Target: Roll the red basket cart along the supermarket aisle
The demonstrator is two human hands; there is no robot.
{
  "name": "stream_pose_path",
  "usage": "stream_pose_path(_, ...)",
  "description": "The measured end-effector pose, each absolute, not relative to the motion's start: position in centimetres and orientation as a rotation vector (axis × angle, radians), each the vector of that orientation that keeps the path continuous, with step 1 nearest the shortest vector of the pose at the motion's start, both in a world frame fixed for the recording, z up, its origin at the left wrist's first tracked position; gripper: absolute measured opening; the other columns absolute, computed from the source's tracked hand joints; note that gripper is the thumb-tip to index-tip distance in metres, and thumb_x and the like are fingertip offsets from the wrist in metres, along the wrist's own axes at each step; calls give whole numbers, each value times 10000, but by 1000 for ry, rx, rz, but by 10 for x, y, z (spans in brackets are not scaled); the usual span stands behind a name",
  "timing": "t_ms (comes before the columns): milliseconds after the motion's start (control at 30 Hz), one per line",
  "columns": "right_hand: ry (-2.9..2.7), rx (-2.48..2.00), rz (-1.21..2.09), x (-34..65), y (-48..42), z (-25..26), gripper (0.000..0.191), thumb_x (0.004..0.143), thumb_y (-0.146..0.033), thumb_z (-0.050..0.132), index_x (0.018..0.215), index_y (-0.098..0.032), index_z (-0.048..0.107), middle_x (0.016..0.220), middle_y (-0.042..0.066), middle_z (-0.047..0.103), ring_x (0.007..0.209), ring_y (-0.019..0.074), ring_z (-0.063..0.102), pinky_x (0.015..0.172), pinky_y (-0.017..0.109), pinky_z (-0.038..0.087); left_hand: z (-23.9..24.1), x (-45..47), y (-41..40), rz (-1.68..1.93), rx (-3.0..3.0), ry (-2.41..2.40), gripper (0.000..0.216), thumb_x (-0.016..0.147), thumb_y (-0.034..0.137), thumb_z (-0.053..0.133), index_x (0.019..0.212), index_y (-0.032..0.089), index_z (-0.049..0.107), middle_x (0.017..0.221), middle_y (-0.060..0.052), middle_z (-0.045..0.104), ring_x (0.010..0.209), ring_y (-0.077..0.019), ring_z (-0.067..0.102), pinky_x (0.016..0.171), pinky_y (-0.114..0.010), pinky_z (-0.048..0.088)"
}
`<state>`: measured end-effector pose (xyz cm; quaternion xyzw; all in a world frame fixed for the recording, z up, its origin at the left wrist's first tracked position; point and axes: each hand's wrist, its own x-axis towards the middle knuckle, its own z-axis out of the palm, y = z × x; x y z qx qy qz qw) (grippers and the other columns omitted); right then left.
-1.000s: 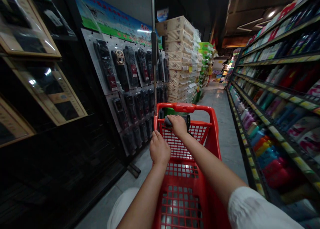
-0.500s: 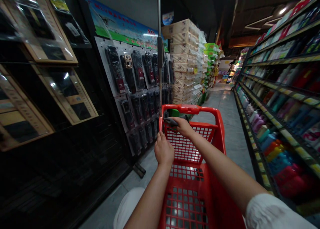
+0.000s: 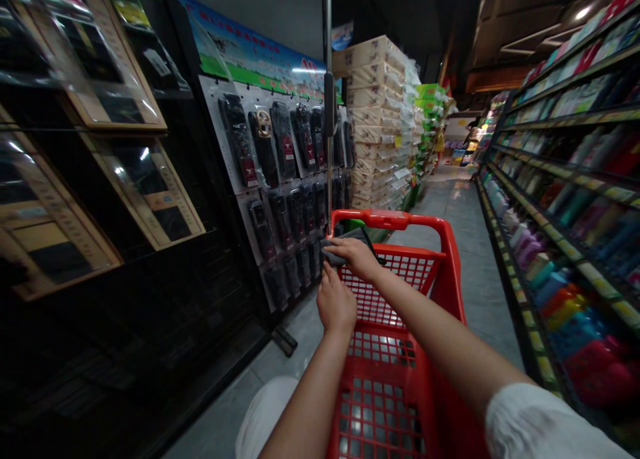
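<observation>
A red shopping cart (image 3: 385, 219) with plastic grid walls stands in front of me, its handle bar at the far end. My right hand (image 3: 356, 259) is closed over a dark grey cloth (image 3: 356, 235), pressed against the cart's left corner just below the handle. Close under it, my left hand (image 3: 336, 303) grips the cart's left rim; its fingertips are partly hidden. A thin metal pole (image 3: 329, 172) with a dark sleeve rises at that same left corner. In the cart's basket, the grid floor shows through.
On the left, packaged belts hang on a display rack (image 3: 260, 145), beside boxed goods (image 3: 143, 192) on a black wall. Stacked cartons (image 3: 375, 112) stand beyond. Shelves of bottles (image 3: 565, 232) line the right side. A grey tiled aisle (image 3: 450, 199) runs ahead.
My right hand has shifted slightly down along the corner, and more of the grey cloth now shows spread out. My left hand stays on the rim. The view has turned slightly left.
</observation>
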<state>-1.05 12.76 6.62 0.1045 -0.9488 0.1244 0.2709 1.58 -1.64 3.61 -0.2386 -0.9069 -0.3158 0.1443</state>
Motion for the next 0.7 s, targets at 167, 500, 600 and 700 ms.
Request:
stream_pose_path(167, -2586, 283, 217, -14, 133, 80, 472, 842, -97, 566, 1276, -261, 654, 1348, 49, 632, 1218, 213, 563, 1046, 367, 430, 38, 17, -18, -1030, -619, -2641, 669, 851, 105, 448, 1480, -52, 283, 1287, -283, 609, 1135, -299, 647, 949, -391, 509)
stream_pose_path(500, -2529, 466, 408, 9, 110, 63, 383, 837, -99, 591, 1167, -250, 712, 1235, 56, 683, 1139, 200, 602, 1003, 351, 444, 37, 16, -21, -1344, -511, -2503, 830, 794, 160, 564, 1515, 7, 184, 1438, -305, 463, 1239, -324, 584, 973, -413, 507)
stream_pose_path(600, -2573, 395, 383, 7, 109, 68, 382, 838, -88, 573, 1146, -259, 720, 1197, 46, 697, 1083, 191, 616, 978, 334, 450, 35, 17, -20, -1315, -545, -2498, 850, 799, 161, 563, 1535, 45, 153, 1461, -288, 450, 1229, -320, 593, 948, -411, 522)
stream_pose_path(700, -2604, 219, 364, -6, 111, 87, 408, 822, -75, 543, 1142, -256, 723, 1167, 36, 703, 1044, 190, 621, 942, 311, 463, 32, 17, -19, -1169, -640, -2519, 823, 808, 136, 537, 1543, 61, 176, 1511, -274, 398, 1233, -313, 590, 967, -409, 516)
